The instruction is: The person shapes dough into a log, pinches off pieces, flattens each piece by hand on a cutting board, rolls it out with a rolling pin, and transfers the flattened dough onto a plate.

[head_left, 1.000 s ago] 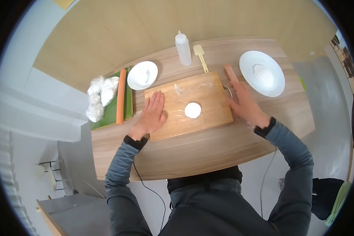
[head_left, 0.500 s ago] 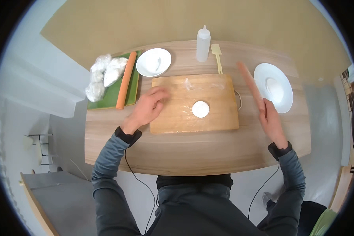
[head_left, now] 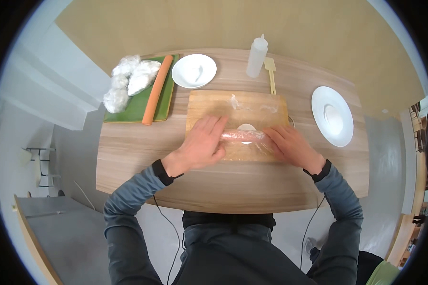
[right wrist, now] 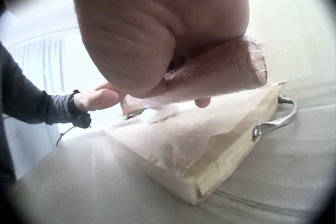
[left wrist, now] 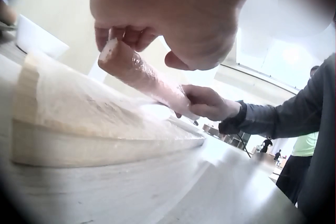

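A film-wrapped, pinkish rolling pin (head_left: 238, 136) lies crosswise over a flat white round of dough (head_left: 247, 127), hiding its middle in the head view. The dough is on a wooden cutting board (head_left: 205, 100) covered with clear film. My right hand (head_left: 292, 146) grips the pin's right part; a fingertip (right wrist: 202, 102) shows beneath it in the right wrist view. Over the left end is my left hand (head_left: 199, 146), its fingers on the far side and its thumb apart from the pin. Both wrist views show the pin raised above the board.
On the left, a green tray (head_left: 169, 102) bears film-wrapped white lumps (head_left: 142, 78) and an orange rolling pin (head_left: 157, 91). Behind the board are a white bowl (head_left: 179, 76), a squeeze bottle (head_left: 257, 58) and a spatula (head_left: 270, 71). A white plate (head_left: 345, 130) stands at right.
My right hand has taken up the wrapped rolling pin from right of the board and brought it left over the dough. My left hand has moved inward to the pin's left end.
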`<state>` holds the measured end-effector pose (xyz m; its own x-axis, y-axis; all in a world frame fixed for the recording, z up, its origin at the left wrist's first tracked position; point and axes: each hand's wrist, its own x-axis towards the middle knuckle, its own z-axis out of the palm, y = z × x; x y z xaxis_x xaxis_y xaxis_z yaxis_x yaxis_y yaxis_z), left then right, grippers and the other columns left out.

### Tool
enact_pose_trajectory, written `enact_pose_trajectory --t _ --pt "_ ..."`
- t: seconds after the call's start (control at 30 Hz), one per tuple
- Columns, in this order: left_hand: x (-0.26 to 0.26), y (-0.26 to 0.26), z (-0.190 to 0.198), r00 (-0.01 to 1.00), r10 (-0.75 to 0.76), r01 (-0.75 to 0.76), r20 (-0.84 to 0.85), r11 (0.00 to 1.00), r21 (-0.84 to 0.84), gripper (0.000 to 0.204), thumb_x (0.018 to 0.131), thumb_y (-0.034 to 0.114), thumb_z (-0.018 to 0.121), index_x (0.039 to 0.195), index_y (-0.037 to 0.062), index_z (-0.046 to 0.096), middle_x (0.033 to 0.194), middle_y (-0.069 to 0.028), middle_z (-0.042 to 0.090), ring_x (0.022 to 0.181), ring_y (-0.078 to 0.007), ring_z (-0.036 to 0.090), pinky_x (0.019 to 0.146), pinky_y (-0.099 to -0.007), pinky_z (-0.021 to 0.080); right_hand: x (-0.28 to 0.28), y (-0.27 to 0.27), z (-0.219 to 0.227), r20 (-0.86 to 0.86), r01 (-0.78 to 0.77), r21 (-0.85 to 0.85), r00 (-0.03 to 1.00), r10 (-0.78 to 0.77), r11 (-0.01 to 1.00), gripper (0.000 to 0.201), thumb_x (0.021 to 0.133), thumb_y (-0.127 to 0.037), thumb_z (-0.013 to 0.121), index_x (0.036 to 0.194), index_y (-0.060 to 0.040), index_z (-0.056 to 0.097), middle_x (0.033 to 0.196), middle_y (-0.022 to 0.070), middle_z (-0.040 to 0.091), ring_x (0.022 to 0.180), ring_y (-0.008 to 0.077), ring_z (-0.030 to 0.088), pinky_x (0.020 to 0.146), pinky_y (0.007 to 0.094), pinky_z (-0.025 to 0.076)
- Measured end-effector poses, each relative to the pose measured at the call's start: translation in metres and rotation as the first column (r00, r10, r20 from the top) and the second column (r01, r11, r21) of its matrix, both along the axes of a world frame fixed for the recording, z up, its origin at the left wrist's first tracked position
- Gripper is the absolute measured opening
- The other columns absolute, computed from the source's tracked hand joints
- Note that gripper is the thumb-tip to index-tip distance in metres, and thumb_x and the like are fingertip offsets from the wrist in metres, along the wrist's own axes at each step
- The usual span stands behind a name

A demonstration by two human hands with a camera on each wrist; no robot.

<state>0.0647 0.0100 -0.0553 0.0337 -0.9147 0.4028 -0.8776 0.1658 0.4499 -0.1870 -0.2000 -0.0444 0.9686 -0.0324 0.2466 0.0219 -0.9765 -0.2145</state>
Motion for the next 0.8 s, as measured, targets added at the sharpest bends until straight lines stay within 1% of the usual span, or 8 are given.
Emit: enact_pose_trajectory --t 0.13,0.23,0.3,0.43,0.53,0.6,0.7,0.8 --pt "-0.004 -0.003 -0.012 0.995 0.008 -0.030 0.101 0.977 0.213 0.074 0.085 0.020 0.066 0.148 -0.0109 0.042 0.139 -0.0328 0.054 0.130 -0.0491 0.053 0.116 -0.0553 0.040 0.000 0.001 0.001 0.061 0.018 -0.064 0.998 -0.014 0.998 0.050 0.088 -0.005 0.070 0.137 -0.0084 0.060 0.116 0.0124 0.065 0.101 0.0342 0.065 0.087 0.0442 0.053" --pt "-0.005 0.000 -0.018 0.966 0.010 -0.065 0.257 0.977 0.205 0.078 0.085 0.026 0.067 0.150 -0.0095 0.042 0.153 -0.0333 0.046 0.145 -0.0502 0.043 0.121 -0.0569 0.036 -0.003 0.008 0.002 0.050 0.075 -0.140 0.996 -0.069 0.987 0.052 0.087 -0.006 0.071 0.138 -0.0123 0.062 0.116 0.0102 0.065 0.101 0.0301 0.065 0.086 0.0417 0.053" --pt "-0.012 0.003 -0.016 0.956 0.026 -0.083 0.292 0.979 0.184 0.081 0.085 0.029 0.068 0.151 -0.0093 0.041 0.157 -0.0330 0.042 0.150 -0.0501 0.037 0.123 -0.0592 0.033 -0.004 0.013 -0.009 0.157 0.103 -0.268 0.986 -0.062 0.958 0.057 0.084 -0.008 0.069 0.140 -0.0121 0.063 0.102 0.0058 0.062 0.094 0.0251 0.062 0.085 0.0406 0.052" --pt "-0.015 0.000 -0.015 0.946 0.016 -0.091 0.323 0.972 0.217 0.091 0.085 0.039 0.069 0.155 -0.0093 0.038 0.166 -0.0314 0.032 0.158 -0.0505 0.024 0.125 -0.0649 0.025 -0.004 0.020 -0.021 0.121 0.124 -0.249 0.988 -0.096 0.961 0.055 0.086 -0.010 0.067 0.141 -0.0105 0.063 0.112 0.0079 0.067 0.100 0.0251 0.064 0.088 0.0403 0.052" --pt "-0.004 -0.008 -0.021 0.954 0.039 -0.104 0.298 0.973 0.206 0.090 0.089 0.041 0.066 0.157 -0.0099 0.036 0.167 -0.0307 0.031 0.158 -0.0501 0.023 0.126 -0.0653 0.023 0.006 0.014 -0.025 0.190 0.172 -0.311 0.975 -0.117 0.935 0.055 0.090 -0.018 0.066 0.143 -0.0043 0.059 0.130 0.0146 0.067 0.116 0.0314 0.065 0.097 0.0441 0.052" --pt "0.000 -0.019 -0.021 0.949 0.056 -0.125 0.309 0.970 0.208 0.089 0.091 0.041 0.064 0.158 -0.0104 0.035 0.168 -0.0305 0.031 0.159 -0.0498 0.022 0.126 -0.0653 0.022 0.013 0.009 -0.023 0.142 0.213 -0.267 0.973 -0.180 0.940 0.064 0.093 -0.031 0.064 0.147 0.0024 0.054 0.146 0.0219 0.061 0.134 0.0388 0.058 0.107 0.0515 0.048" --pt "0.025 -0.050 -0.035 0.930 0.109 -0.175 0.350 0.971 0.162 0.086 0.096 0.042 0.060 0.158 -0.0114 0.034 0.168 -0.0306 0.029 0.160 -0.0491 0.020 0.127 -0.0654 0.021 0.034 -0.018 -0.035 0.177 0.230 -0.188 0.964 -0.197 0.955 0.074 0.093 -0.040 0.063 0.149 0.0075 0.049 0.148 0.0264 0.057 0.142 0.0440 0.050 0.114 0.0578 0.041" --pt "0.032 -0.056 -0.044 0.926 0.124 -0.188 0.357 0.971 0.150 0.085 0.097 0.042 0.058 0.158 -0.0118 0.033 0.169 -0.0311 0.028 0.161 -0.0488 0.019 0.127 -0.0651 0.020 0.044 -0.020 -0.024 0.115 0.261 -0.255 0.964 -0.239 0.931 0.075 0.094 -0.039 0.062 0.148 0.0108 0.047 0.150 0.0288 0.055 0.144 0.0455 0.047 0.118 0.0593 0.037"
